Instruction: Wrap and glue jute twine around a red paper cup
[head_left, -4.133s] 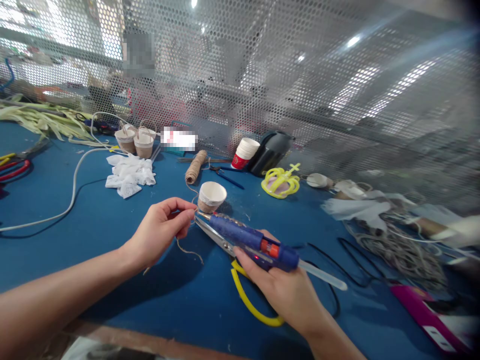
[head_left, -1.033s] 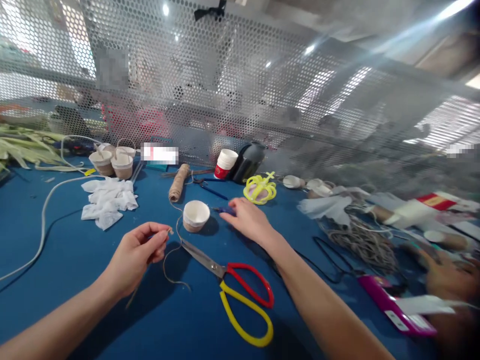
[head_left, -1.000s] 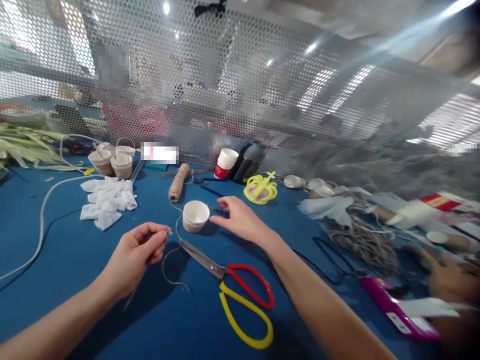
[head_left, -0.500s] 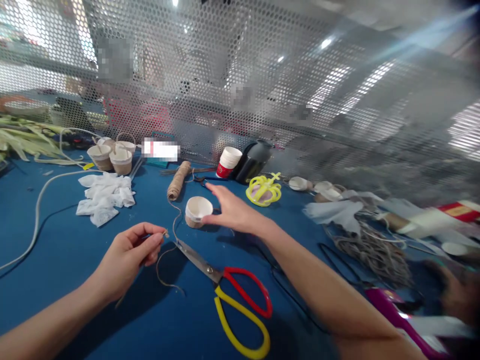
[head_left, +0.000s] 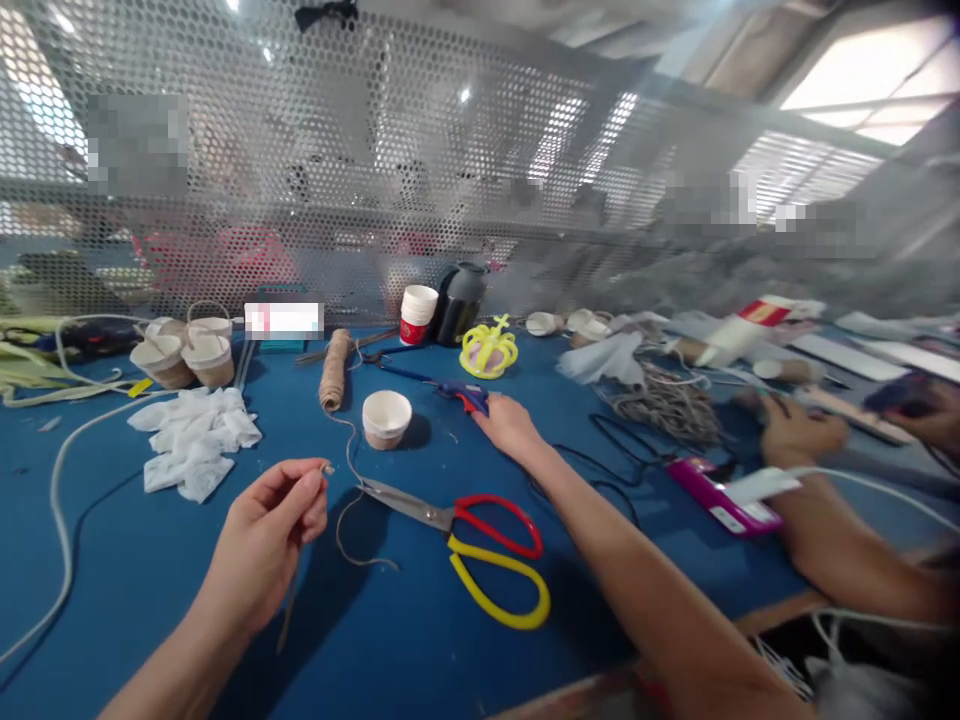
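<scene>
My left hand (head_left: 274, 530) pinches a short piece of twine (head_left: 287, 610), its tip showing above the fingertips. My right hand (head_left: 506, 425) is closed on the handle of a blue glue gun (head_left: 466, 393), which points left. Left of the gun stands a small paper-lined cup (head_left: 386, 418). Scissors (head_left: 442, 515) with one red and one yellow handle lie between my forearms, below the cup. Behind the cup is a twine spool (head_left: 334, 372), and its loose strand runs down past the scissor tips.
Crumpled white fabric (head_left: 196, 440) and several cups (head_left: 208, 358) are at the left. A yellow crown (head_left: 487, 350) and a dark jug (head_left: 460, 303) stand behind. Rope (head_left: 667, 405), a purple box (head_left: 724, 497) and another person's hands (head_left: 802, 430) are at right.
My right hand has moved from beside the cup to the right and closed on the glue gun. The view has swung right, showing more of the other person's arms. My left hand keeps its pinch.
</scene>
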